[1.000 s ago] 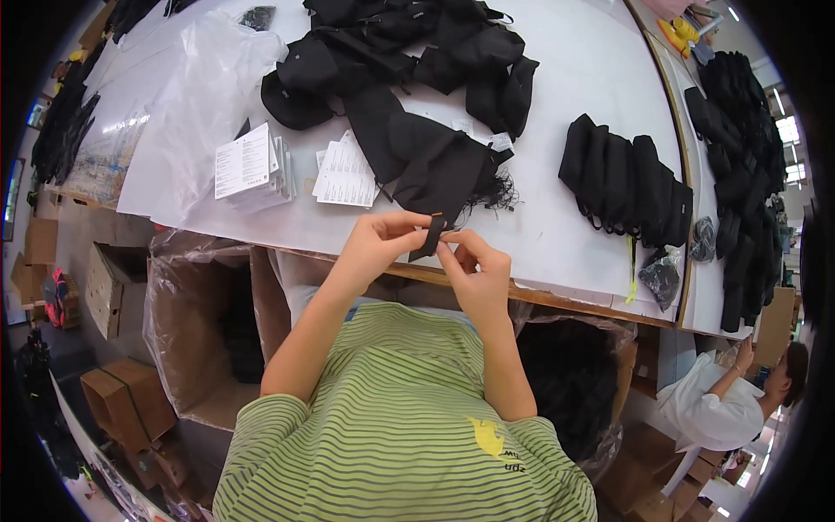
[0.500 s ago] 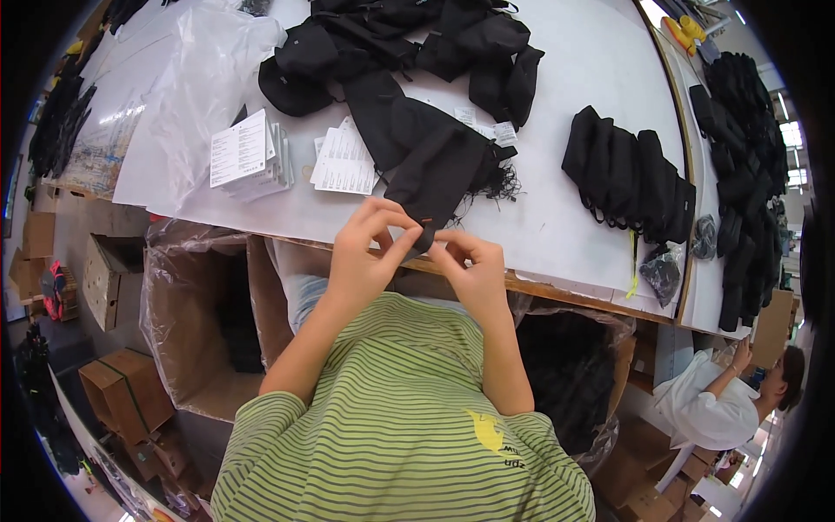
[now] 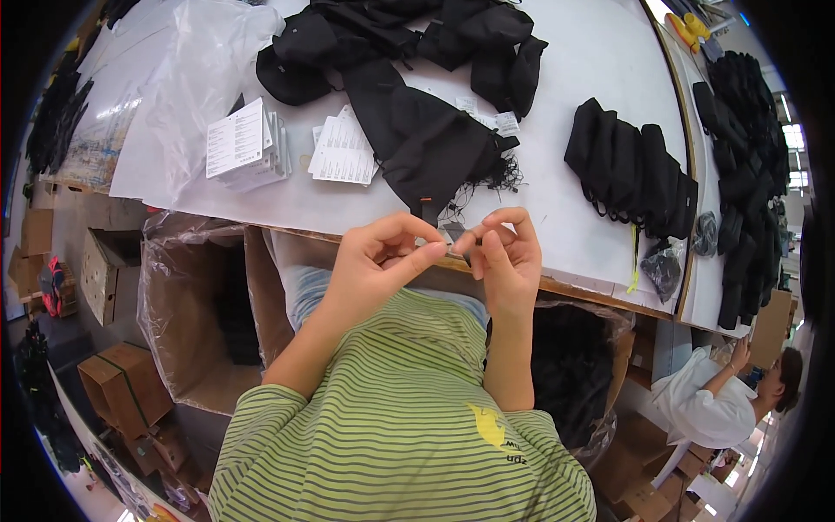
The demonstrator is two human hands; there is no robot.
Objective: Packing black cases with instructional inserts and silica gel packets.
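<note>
While the hands [image 3: 435,257] dropped, black strap [image 3: 455,231] stayed pinched.

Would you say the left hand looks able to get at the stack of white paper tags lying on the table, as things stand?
Probably yes. The stack of white paper tags lies uncovered near the table edge, forward and left of the left hand, with nothing between. But that hand is pinching a small dark piece together with the right hand.
</note>
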